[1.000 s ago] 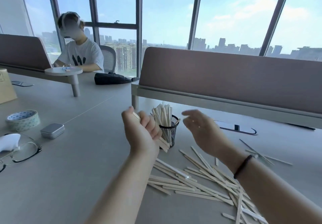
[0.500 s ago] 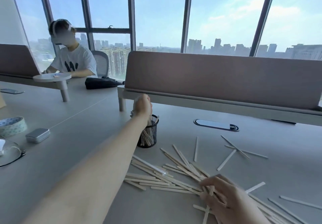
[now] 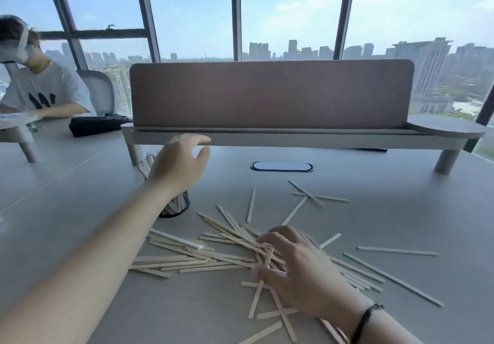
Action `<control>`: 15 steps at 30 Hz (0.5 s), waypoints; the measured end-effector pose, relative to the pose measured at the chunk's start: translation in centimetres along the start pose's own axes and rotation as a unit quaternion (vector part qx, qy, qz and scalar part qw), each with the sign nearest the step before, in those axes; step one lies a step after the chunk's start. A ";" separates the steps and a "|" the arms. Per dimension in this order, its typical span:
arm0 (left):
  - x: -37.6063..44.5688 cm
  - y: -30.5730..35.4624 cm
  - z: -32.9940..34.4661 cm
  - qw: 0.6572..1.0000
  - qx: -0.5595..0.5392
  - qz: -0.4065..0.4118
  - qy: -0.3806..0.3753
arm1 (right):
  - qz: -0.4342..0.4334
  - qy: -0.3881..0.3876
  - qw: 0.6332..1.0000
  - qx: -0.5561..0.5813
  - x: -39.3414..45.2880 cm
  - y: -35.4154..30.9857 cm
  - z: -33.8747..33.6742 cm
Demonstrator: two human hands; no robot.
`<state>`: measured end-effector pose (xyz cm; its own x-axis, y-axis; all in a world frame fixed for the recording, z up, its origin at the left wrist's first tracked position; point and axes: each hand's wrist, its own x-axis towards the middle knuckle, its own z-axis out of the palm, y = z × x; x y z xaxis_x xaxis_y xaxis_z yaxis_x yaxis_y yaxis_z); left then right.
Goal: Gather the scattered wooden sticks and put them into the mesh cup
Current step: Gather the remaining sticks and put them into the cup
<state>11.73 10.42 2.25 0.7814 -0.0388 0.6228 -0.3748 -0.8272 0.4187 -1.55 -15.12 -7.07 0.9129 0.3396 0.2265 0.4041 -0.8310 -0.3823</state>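
The person's left hand (image 3: 179, 164) hangs in the air above the small black wire-mesh cup (image 3: 175, 206), fingers spread loosely and holding nothing. The hand and wrist cover most of the cup; only its lower wall shows, plus a few pale stick ends poking up to the left of the wrist. The cup stands on the smooth grey table (image 3: 401, 223), just beyond the near heap of flat pale wooden sticks (image 3: 203, 256), which lie criss-crossed across the tabletop (a few strays sit well apart to the right). The right hand (image 3: 296, 268), with a thin black cord bracelet (image 3: 363, 319) at the wrist, is down on the heap, its fingers curled and pinching around several sticks. Behind stands a long brown fabric desk divider (image 3: 271, 93), and another person in a white T-shirt (image 3: 44, 93) sits at far left.
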 end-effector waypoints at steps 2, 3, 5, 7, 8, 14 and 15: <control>-3.5 0.8 1.6 0.991 -0.003 0.030 -0.130 | 0.030 0.003 0.998 -0.048 0.3 1.1 -0.7; -5.2 0.9 2.7 0.975 0.015 0.024 -0.220 | 0.051 0.010 0.997 -0.059 0.5 1.9 -1.1; -8.1 0.9 4.7 0.928 0.070 0.007 -0.366 | 0.106 0.046 0.992 -0.056 1.3 4.4 -1.7; -10.0 0.9 6.1 0.902 0.113 0.013 -0.417 | 0.169 0.088 0.981 -0.034 2.4 7.3 -2.2; -10.5 1.1 6.4 0.903 0.116 0.016 -0.413 | 0.198 0.096 0.975 -0.026 3.1 8.6 -2.4; -11.6 3.5 7.6 0.928 0.094 0.052 -0.358 | 0.258 -0.027 0.964 -0.064 8.2 12.8 -2.0; -11.7 3.6 7.7 0.931 0.087 0.056 -0.351 | 0.247 -0.039 0.965 -0.076 8.8 12.7 -1.7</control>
<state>5.11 3.56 -8.60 0.8981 -0.4375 0.0452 -0.4358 -0.8712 0.2260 11.51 -23.43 -8.35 0.9960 -0.0866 -0.0199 -0.0886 -0.9533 -0.2887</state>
